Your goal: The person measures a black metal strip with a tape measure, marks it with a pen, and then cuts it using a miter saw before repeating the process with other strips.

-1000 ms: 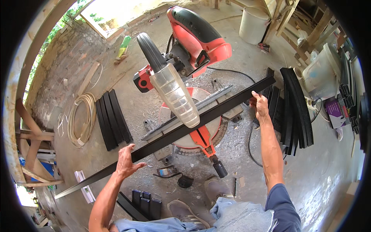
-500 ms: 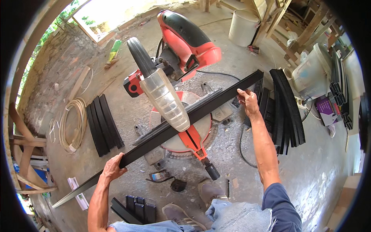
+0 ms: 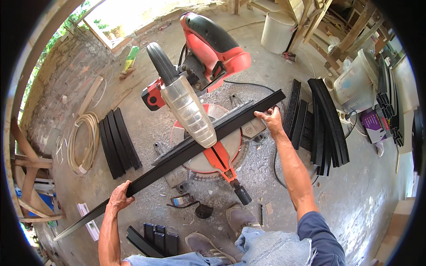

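A long black metal profile lies slantwise across the bed of a red and black miter saw, under its clear blade guard. Toward the profile's lower left part, my left hand is closed round it. My right hand grips the profile near its right end, thumb on top, beyond the saw's round table. The saw head is raised; its blade is mostly hidden by the guard. A red miter arm with a black knob points toward me.
Cut black profiles lie to the right, to the left and by my shoes. A coil of pale hose rests at left. A tape measure is on the floor. White buckets stand farther back; a power cord runs behind the saw.
The profile has slid to the lower left through the saw, its right end now closer to the saw table. Both hands have moved left with it.
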The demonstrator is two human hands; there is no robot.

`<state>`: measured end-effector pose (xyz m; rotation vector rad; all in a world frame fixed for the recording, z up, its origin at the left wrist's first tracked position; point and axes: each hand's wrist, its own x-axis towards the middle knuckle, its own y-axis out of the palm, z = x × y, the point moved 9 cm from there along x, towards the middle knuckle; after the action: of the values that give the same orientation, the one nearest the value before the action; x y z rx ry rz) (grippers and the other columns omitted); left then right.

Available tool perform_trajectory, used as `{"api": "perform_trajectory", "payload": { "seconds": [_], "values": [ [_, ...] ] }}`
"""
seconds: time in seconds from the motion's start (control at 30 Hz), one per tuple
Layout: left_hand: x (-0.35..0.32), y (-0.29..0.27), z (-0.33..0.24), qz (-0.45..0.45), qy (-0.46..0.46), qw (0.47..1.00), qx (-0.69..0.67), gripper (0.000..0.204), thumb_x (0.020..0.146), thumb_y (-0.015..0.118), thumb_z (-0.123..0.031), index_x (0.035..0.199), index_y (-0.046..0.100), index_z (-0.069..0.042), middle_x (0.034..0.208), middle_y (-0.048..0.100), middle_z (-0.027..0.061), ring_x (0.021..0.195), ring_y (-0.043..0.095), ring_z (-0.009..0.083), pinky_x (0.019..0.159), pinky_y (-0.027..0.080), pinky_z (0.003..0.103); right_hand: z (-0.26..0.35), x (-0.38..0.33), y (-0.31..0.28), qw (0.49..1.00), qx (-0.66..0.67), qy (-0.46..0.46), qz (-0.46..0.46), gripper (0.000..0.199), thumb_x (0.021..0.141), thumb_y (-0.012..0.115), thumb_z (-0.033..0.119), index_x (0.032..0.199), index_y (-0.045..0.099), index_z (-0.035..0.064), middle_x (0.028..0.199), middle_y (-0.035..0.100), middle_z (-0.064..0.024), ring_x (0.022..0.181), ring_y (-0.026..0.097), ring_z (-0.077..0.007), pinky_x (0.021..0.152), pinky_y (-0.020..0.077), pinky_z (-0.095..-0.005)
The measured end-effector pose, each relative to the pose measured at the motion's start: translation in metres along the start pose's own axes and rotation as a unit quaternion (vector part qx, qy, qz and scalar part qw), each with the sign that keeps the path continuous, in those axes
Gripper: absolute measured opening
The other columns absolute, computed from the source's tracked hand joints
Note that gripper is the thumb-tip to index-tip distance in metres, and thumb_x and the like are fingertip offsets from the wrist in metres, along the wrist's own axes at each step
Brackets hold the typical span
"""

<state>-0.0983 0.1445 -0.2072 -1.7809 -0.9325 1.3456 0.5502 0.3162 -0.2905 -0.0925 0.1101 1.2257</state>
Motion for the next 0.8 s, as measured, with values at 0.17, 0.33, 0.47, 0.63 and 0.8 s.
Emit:
{"api": "perform_trajectory", "payload": {
  "seconds": [0.17, 0.33, 0.47, 0.63, 0.8],
  "values": [
    [-0.001, -0.003, 0.007, -0.009, -0.012, 1.000, 0.011, 0.066, 0.068, 0.083, -0.012, 0.124, 0.050, -0.006, 0.106, 0.064, 0.0211, 0.107, 0.062, 0.0426, 0.091, 0.051, 0.048, -0.016, 0.001, -0.003, 0.999, -0.021, 0.018, -0.017, 0.079, 0.069, 0.095, 0.023, 0.122, 0.042, -0.0033, 0.116, 0.056, -0.0151, 0.099, 0.063, -0.0208, 0.086, 0.0558, -0.0331],
    [0.002, 0.003, 0.008, -0.001, -0.018, 1.000, 0.007, 0.065, 0.068, 0.083, -0.011, 0.124, 0.050, -0.007, 0.105, 0.064, 0.0209, 0.107, 0.062, 0.0420, 0.091, 0.050, 0.049, -0.012, -0.004, 0.001, 1.000, 0.004, 0.012, -0.011, 0.070, 0.076, 0.090, 0.017, 0.124, 0.044, -0.0014, 0.110, 0.062, -0.0121, 0.097, 0.065, -0.0197, 0.086, 0.0553, -0.0334],
    [0.005, 0.009, 0.005, 0.017, -0.016, 1.000, 0.009, 0.066, 0.069, 0.084, -0.011, 0.125, 0.049, -0.007, 0.105, 0.064, 0.0209, 0.108, 0.062, 0.0418, 0.091, 0.050, 0.049, 0.004, -0.017, 0.009, 0.999, 0.048, 0.022, -0.008, 0.064, 0.080, 0.087, 0.013, 0.127, 0.045, -0.0004, 0.109, 0.066, -0.0110, 0.098, 0.065, -0.0189, 0.088, 0.0539, -0.0335],
    [0.011, 0.010, 0.003, 0.027, -0.024, 0.999, 0.014, 0.066, 0.070, 0.084, -0.012, 0.126, 0.049, -0.007, 0.105, 0.064, 0.0206, 0.108, 0.062, 0.0416, 0.092, 0.050, 0.049, -0.003, -0.010, 0.004, 0.997, 0.074, 0.002, -0.018, 0.062, 0.079, 0.085, 0.006, 0.125, 0.044, -0.0005, 0.106, 0.067, -0.0125, 0.093, 0.067, -0.0206, 0.084, 0.0569, -0.0337],
    [0.012, 0.015, 0.005, 0.042, -0.024, 0.999, 0.019, 0.068, 0.071, 0.085, -0.013, 0.128, 0.049, -0.008, 0.109, 0.063, 0.0197, 0.111, 0.061, 0.0410, 0.094, 0.050, 0.049, -0.006, -0.009, 0.005, 0.995, 0.100, 0.002, -0.021, 0.059, 0.079, 0.084, 0.004, 0.123, 0.045, -0.0005, 0.107, 0.067, -0.0126, 0.094, 0.068, -0.0210, 0.085, 0.0572, -0.0343]
  ]
}}
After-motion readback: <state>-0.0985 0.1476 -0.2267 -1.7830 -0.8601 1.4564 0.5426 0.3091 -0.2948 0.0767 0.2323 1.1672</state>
